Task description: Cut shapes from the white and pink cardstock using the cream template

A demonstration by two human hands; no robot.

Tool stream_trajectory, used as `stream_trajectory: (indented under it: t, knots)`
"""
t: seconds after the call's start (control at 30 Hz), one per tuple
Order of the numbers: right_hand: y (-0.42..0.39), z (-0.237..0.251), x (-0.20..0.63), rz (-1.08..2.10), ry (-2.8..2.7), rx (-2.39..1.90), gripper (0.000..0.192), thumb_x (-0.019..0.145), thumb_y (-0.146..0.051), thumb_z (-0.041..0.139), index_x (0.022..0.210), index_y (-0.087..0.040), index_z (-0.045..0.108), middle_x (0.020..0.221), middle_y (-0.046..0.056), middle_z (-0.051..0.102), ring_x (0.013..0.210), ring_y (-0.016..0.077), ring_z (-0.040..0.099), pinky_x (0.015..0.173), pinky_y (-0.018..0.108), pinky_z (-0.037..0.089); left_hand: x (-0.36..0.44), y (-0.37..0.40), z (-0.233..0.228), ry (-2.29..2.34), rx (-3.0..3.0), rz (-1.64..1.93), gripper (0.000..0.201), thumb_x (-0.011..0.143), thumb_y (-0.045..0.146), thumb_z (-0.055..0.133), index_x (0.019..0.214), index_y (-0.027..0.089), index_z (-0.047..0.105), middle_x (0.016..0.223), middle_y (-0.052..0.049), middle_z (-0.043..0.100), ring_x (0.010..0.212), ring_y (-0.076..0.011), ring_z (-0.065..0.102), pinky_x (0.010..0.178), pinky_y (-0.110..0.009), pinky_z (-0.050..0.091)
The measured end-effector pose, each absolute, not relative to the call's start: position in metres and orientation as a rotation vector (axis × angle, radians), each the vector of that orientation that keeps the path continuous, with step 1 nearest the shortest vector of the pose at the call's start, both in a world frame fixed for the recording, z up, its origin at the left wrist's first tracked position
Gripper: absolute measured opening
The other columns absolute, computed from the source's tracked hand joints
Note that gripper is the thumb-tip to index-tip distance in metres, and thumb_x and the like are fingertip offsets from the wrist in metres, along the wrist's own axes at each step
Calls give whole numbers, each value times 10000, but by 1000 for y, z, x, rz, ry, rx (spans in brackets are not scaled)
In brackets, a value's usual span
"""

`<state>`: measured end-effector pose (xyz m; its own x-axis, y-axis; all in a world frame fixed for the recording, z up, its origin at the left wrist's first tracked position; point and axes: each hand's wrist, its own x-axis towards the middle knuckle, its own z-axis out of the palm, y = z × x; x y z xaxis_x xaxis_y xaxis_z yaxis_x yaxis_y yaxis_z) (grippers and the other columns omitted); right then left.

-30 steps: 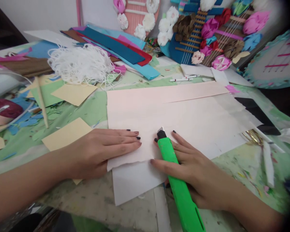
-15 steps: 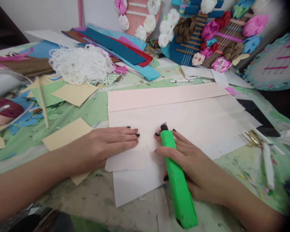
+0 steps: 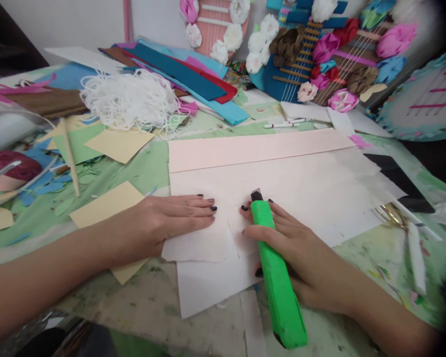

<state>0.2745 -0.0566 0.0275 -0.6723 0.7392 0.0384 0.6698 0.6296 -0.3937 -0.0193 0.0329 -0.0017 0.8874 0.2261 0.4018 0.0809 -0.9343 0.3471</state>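
Right hand (image 3: 301, 258) clasps cutter (image 3: 277, 277); left hand (image 3: 163, 223) flat on paper (image 3: 301, 183).

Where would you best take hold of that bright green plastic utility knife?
Grip the bright green plastic utility knife around the middle of its long straight handle, coming from the near end. The blade tip points away across the pale pink paper sheet, as the right hand holds it.
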Motion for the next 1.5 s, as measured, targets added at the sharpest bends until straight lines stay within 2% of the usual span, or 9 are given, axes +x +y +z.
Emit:
stream_trajectory:
  t: [0.47,0.57,0.67,0.83,0.97,1.07,1.3,1.5]
  knots:
    - [-57,27,276,511,-2665,-1151,520,818,-202,605,1309,-227,435,1430,128,514,1376,237,423,1207,480,160,-21,37,-1,203,2725,646,467,939,80,472,1393,186,481,1315,-103,624,1344,-196,472,1137,-350,391]
    - [-57,25,278,520,-2653,-1142,529,832,-225,594,1329,-236,415,1443,126,505,1378,248,421,1201,501,172,-19,34,0,276,2778,714,488,937,73,460,1412,188,455,1331,-110,609,1336,-204,482,1171,-407,340]
    - [-60,24,279,540,-2624,-1096,550,832,-210,571,1348,-256,383,1518,111,421,1412,250,370,1186,508,219,-15,32,0,342,2816,801,470,932,97,499,1392,181,462,1305,-125,624,1322,-231,496,1178,-477,307]
    - [-63,36,269,579,-2542,-1206,480,891,-214,529,1337,-264,361,1540,118,376,1436,220,325,1162,474,294,-12,33,1,319,2873,768,375,939,106,484,1311,116,535,1294,-164,625,1289,-233,532,1139,-387,382]
    - [-51,47,257,596,-2622,-1229,454,889,-216,562,1313,-262,406,1499,109,431,1436,213,317,1188,466,236,-13,34,0,311,2878,729,353,950,133,469,1292,101,550,1289,-173,626,1256,-237,562,1097,-372,431]
    - [-38,46,255,572,-2700,-1216,473,880,-230,585,1323,-251,421,1471,118,466,1438,242,310,1199,513,174,-15,34,-5,322,2852,766,349,973,186,460,1305,115,541,1317,-160,610,1273,-229,545,1115,-373,407]
    - [-29,31,261,601,-2661,-1186,450,881,-221,556,1302,-243,400,1518,106,424,1413,220,363,1193,510,194,-16,37,-8,332,2824,733,340,1011,232,404,1279,102,569,1317,-158,611,1300,-212,519,1130,-342,378]
    - [-29,29,262,576,-2647,-1181,426,894,-288,571,1289,-244,418,1495,101,462,1407,215,375,1189,496,212,-17,39,-4,321,2789,685,332,993,148,410,1281,102,569,1332,-152,602,1328,-199,490,1148,-327,352]
